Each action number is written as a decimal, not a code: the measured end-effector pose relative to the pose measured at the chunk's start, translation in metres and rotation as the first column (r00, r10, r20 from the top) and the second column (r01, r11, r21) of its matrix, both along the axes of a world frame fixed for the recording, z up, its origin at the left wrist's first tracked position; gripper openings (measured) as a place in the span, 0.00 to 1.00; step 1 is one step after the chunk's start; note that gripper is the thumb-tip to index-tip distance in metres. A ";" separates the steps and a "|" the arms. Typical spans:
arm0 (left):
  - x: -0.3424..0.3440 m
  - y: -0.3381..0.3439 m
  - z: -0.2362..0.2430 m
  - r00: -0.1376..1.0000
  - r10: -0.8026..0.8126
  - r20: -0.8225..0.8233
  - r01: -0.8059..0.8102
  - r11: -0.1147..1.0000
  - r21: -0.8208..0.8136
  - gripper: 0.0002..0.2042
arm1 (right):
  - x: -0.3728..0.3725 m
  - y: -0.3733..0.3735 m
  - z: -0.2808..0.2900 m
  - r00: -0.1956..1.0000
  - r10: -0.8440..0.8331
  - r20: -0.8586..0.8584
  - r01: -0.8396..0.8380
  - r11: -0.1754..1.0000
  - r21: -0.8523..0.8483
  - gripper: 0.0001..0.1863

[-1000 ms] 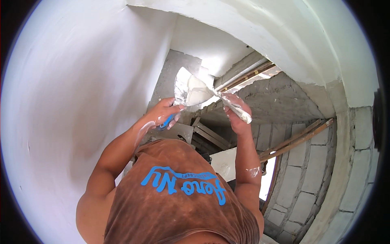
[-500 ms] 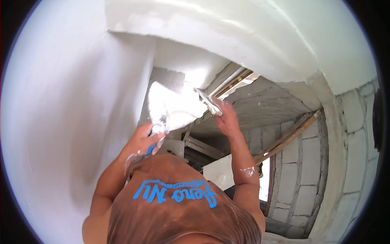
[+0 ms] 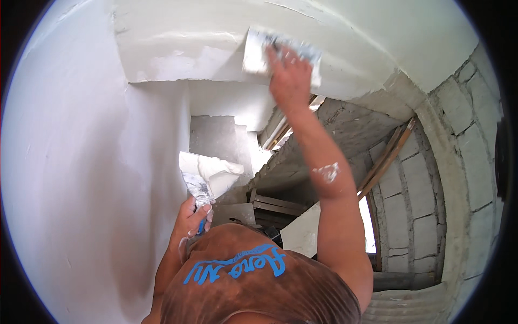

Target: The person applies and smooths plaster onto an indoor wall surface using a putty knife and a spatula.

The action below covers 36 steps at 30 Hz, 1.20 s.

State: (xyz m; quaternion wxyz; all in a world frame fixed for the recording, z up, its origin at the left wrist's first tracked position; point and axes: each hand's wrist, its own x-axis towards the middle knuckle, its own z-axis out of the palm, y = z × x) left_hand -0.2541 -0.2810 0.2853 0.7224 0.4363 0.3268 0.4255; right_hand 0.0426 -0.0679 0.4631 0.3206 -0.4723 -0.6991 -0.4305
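Observation:
My left hand (image 3: 190,222) is closed round the blue handle of a plaster-smeared putty knife (image 3: 195,184), held low in front of my chest. A thick lump of white plaster (image 3: 220,175) sits on its blade. Stretched up and forward, my right hand (image 3: 292,82) grips a wide flat plastering blade (image 3: 256,58), whose face lies against the white plastered beam (image 3: 186,54). Fingers of that hand press on the blade's back, which is partly smeared by motion. Dried white splashes mark my right forearm.
A smooth white wall (image 3: 70,178) rises close on my left. Grey steps (image 3: 213,135) lie beyond my left hand. On the right are a block wall (image 3: 415,202) and a slanting wooden plank (image 3: 389,156). Timber pieces (image 3: 275,205) lie below.
My right hand has swung up and away from the putty knife, bringing its blade onto the beam. The left hand has dropped a little, still holding the plaster-laden knife.

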 end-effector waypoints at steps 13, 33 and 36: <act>-0.032 -0.009 -0.018 0.997 0.066 -0.034 -0.067 0.998 -0.020 0.09 | -0.027 -0.049 0.047 0.999 0.018 -0.033 -0.013 0.992 0.128 0.28; -0.030 0.000 -0.027 0.999 0.047 0.001 -0.047 0.999 -0.021 0.09 | -0.037 -0.060 -0.016 0.999 0.048 -0.011 -0.049 0.977 -0.206 0.32; -0.027 -0.001 -0.022 0.999 0.046 -0.017 -0.047 0.998 -0.041 0.08 | -0.050 -0.029 0.064 0.998 0.065 -0.002 -0.064 0.995 0.071 0.30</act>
